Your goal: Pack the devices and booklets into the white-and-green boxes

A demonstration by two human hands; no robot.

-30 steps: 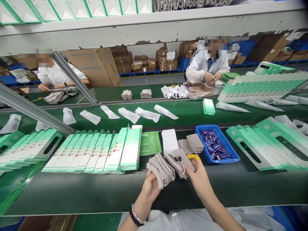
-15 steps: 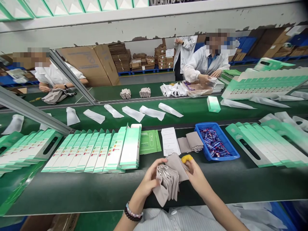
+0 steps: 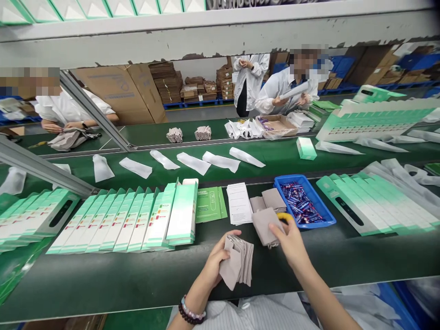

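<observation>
My left hand [image 3: 217,261] is closed round a bundle of grey-beige cloth pouches [image 3: 237,262], held upright just above the green bench. In my right hand [image 3: 288,238], which has a yellow cover on one finger, is a smaller stack of the same pouches [image 3: 266,225], pinched between thumb and fingers. This stack is apart from the left bundle. Just beyond it lie more folded pouches [image 3: 274,200], partly hidden by the held stack. A blue tray [image 3: 318,201] of small blue-wrapped batteries stands right of them. White printed sheets [image 3: 239,204] lie to the left.
Green-and-white boxes [image 3: 182,213] lean in a row at left, beside green booklets [image 3: 209,204]. More flat boxes [image 3: 371,204] overlap at right. White sleeves [image 3: 194,162] lie on the belt behind. A metal post [image 3: 94,110] rises at left. Co-workers handle items across the line.
My right hand has drawn a stack of pouches away from the left bundle, toward the right and the folded pouches. The co-worker opposite has lifted a white item. The view has shifted slightly.
</observation>
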